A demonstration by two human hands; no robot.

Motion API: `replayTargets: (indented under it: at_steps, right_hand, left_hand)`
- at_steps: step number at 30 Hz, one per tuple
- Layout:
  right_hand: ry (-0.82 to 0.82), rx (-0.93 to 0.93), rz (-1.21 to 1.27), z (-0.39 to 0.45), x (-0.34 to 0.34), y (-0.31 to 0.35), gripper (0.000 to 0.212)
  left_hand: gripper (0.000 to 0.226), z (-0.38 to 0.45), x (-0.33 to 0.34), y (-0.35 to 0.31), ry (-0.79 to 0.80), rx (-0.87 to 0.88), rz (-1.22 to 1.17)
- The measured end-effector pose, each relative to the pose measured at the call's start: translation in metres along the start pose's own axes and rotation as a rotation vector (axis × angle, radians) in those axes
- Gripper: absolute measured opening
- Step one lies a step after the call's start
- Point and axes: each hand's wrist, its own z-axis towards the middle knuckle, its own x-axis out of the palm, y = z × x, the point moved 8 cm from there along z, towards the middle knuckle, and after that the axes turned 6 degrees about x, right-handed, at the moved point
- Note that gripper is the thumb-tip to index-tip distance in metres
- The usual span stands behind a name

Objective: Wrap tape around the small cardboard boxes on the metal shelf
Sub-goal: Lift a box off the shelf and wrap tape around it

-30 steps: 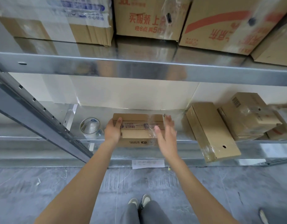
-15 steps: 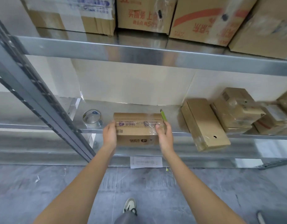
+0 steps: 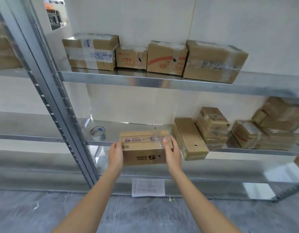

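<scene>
Both hands, left hand (image 3: 115, 154) and right hand (image 3: 172, 153), grip the box (image 3: 144, 147) ends at centre frame; best kept level, fingers off the tape.

You are standing in a storeroom or parcel warehouse. In front of you rises a galvanised metal shelving rack (image 3: 162, 81) with perforated grey steel uprights (image 3: 61, 115). Its upper tier carries a row of taped brown cardboard cartons (image 3: 212, 61) printed with red shipping marks, and the tier below holds more small brown parcels (image 3: 211, 125). Behind is a plain white wall (image 3: 246, 22); underfoot, a bare grey concrete floor (image 3: 145, 214).
</scene>
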Motion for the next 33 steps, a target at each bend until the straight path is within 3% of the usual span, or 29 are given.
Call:
replayTargets:
  at_steps: [8, 17, 22, 28, 33]
  right_hand:
    - [-0.101, -0.200, 0.051, -0.030, -0.021, 0.090, 0.061]
    - [-0.209, -0.489, 0.159, -0.044, -0.050, 0.241, 0.061]
    - [-0.302, -0.562, 0.179, -0.033, -0.110, 0.312, 0.057]
    - [-0.352, -0.517, 0.161, 0.013, -0.185, 0.370, 0.045]
    - [-0.271, -0.415, 0.159, 0.072, -0.231, 0.401, 0.057]
  left_hand:
    - [0.035, -0.023, -0.011, -0.103, -0.067, 0.113, -0.142]
    - [0.049, -0.031, -0.005, -0.267, -0.054, 0.416, -0.349]
    - [0.044, -0.047, 0.046, -0.352, 0.101, 0.555, -0.438]
    - [0.045, -0.056, 0.135, -0.407, 0.271, 0.520, -0.444]
    - [0.058, -0.041, 0.201, -0.442, 0.318, 0.539, -0.360]
